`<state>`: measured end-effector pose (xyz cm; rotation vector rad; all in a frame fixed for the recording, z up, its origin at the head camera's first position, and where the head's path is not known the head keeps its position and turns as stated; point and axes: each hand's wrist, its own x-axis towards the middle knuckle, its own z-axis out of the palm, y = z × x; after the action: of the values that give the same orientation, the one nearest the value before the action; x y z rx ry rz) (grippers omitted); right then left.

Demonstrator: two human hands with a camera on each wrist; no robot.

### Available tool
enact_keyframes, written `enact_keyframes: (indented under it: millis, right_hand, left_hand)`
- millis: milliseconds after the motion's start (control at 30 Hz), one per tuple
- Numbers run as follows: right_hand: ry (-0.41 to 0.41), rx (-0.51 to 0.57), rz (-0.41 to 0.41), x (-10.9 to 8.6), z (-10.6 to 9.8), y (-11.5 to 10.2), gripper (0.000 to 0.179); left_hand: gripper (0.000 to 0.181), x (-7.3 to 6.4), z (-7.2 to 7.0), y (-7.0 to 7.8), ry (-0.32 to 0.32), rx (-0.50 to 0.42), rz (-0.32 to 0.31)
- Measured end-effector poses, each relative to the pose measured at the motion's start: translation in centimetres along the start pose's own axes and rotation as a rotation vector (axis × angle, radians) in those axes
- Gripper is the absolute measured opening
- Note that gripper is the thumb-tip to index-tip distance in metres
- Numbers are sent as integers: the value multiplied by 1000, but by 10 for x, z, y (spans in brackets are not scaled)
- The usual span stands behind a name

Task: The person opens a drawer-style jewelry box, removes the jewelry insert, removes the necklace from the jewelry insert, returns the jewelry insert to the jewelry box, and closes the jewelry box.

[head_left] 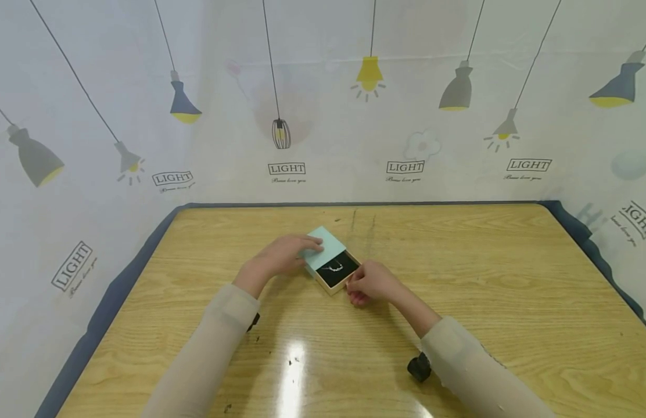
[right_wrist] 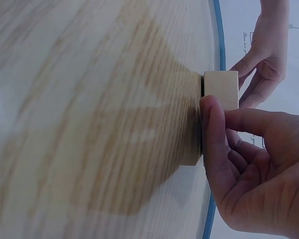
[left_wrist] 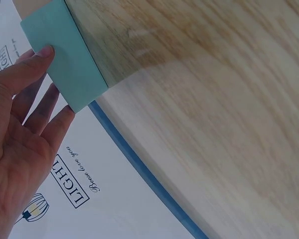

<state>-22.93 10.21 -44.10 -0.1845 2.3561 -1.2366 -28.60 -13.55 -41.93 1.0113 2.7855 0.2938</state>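
The small box point(head_left: 327, 248) lies askew on the table point(head_left: 485, 261) in front of me, partly slid open: a plain mint sleeve point(left_wrist: 72, 62), a cream tray point(right_wrist: 221, 87), and black lining point(head_left: 329, 280) with a silvery chain point(head_left: 336, 267) curved on it. My left hand point(head_left: 286, 254) grips the sleeve; my right hand point(head_left: 372, 283) pinches the tray's exposed end. Wood grain spreads wide to both sides and toward me; the blue-bordered back edge point(head_left: 365, 204) runs beyond the box, against the printed wall cloth point(head_left: 333, 136).

A mint box point(head_left: 328, 249) lies partly open on the table point(head_left: 459, 255), silvery jewellery point(head_left: 336, 268) inside.
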Motion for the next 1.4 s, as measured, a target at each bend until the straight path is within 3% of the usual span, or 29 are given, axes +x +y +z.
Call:
enact_keyframes:
  millis: [500, 1400]
  right_hand:
    - [-25, 37, -4, -1, 0, 4, 18]
    - [-14, 4, 3, -9, 0, 7, 18]
  left_hand:
    - [46, 0, 0, -2, -4, -18, 8]
    - [48, 2, 2, -3, -10, -4, -11]
